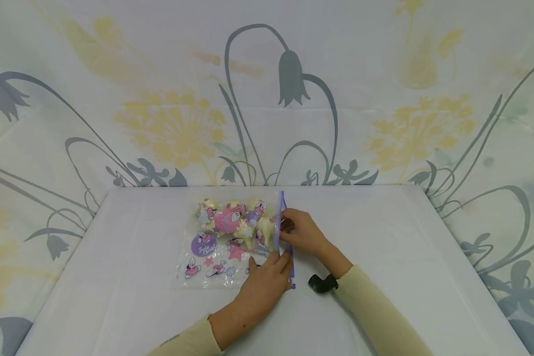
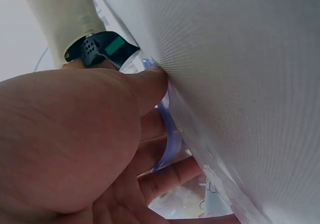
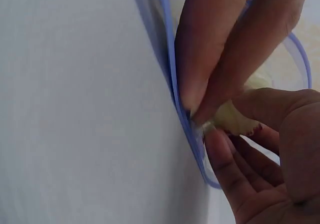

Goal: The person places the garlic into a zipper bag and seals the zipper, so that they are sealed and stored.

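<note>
A clear zip bag (image 1: pixel 215 282) with pink and purple cartoon prints lies flat, its purple zip edge (image 1: pixel 277 217) towards the right. Several pale yellow, bulb-shaped things (image 1: pixel 267 226) show through the plastic in its far half. My left hand (image 1: pixel 262 287) grips the bag near the front end of its mouth, thumb and fingers on either side of the edge in the left wrist view. At the mouth, my right hand (image 1: pixel 306 231) holds a pale yellow thing (image 3: pixel 235 119) with dark reddish edges between thumb and fingers. The hands partly hide it.
The bag lies on a white-covered table (image 1: pixel 138 257). A dark wrist camera (image 1: pixel 322 283) sits by the right wrist. Behind the table hangs a flower-patterned cloth (image 1: pixel 267 143), which also lines both sides.
</note>
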`<state>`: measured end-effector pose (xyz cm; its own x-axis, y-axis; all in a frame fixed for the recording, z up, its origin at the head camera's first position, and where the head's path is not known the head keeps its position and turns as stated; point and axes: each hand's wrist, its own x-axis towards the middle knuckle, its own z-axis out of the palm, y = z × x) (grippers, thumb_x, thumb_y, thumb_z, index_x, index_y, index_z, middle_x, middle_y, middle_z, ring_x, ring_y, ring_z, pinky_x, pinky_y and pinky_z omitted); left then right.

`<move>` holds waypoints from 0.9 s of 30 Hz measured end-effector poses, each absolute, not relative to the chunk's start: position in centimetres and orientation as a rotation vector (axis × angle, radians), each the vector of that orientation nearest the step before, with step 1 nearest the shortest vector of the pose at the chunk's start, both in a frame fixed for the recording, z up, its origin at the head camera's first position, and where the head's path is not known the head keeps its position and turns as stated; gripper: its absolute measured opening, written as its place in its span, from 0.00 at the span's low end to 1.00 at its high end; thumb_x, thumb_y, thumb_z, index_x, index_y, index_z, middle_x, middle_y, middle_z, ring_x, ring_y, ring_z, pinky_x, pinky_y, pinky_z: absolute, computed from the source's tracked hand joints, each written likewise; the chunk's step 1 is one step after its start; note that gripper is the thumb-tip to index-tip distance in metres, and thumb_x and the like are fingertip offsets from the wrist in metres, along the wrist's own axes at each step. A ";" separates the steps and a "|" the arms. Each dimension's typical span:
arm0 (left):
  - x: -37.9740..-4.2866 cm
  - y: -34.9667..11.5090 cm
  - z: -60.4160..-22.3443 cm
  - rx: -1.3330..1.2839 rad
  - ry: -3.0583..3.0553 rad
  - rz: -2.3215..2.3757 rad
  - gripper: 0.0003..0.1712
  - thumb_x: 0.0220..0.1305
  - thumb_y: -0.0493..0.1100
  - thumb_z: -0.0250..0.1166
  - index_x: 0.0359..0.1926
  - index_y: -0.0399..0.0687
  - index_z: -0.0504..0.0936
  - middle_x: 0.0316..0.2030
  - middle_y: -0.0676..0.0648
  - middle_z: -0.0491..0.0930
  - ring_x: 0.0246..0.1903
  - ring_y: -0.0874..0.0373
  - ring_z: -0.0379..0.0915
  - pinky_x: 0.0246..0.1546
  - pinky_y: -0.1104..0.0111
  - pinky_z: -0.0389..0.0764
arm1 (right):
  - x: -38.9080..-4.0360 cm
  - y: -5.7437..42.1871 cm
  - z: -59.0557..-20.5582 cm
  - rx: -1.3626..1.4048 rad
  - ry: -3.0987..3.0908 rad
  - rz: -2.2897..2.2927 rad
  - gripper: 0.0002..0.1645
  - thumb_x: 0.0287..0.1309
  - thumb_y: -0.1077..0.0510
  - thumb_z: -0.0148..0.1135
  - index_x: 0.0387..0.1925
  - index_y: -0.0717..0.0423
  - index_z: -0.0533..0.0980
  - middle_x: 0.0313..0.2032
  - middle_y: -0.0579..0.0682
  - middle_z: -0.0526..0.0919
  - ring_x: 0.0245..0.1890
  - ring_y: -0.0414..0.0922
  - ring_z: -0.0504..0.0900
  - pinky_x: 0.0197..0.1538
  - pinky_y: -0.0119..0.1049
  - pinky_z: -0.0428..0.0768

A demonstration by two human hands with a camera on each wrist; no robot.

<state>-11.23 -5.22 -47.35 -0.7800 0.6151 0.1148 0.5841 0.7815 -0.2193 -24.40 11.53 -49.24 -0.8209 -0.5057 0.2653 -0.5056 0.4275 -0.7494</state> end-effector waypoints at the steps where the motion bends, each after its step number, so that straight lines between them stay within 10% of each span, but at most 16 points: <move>1: -11.2 -5.2 -47.3 -0.946 -2.794 0.254 0.35 0.72 0.66 0.63 0.71 0.52 0.81 0.68 0.53 0.76 0.65 0.56 0.70 0.48 0.43 0.88 | -24.5 11.4 -49.4 -0.940 2.668 -1.404 0.13 0.58 0.70 0.74 0.44 0.64 0.80 0.41 0.54 0.84 0.39 0.47 0.87 0.42 0.39 0.87; 27: -11.3 -5.2 -47.3 -0.938 -2.790 0.251 0.35 0.71 0.66 0.64 0.70 0.53 0.81 0.68 0.54 0.76 0.66 0.58 0.71 0.48 0.42 0.87 | -25.3 9.7 -49.8 -0.665 2.566 -1.509 0.16 0.64 0.56 0.76 0.50 0.58 0.88 0.35 0.48 0.91 0.32 0.40 0.85 0.37 0.33 0.80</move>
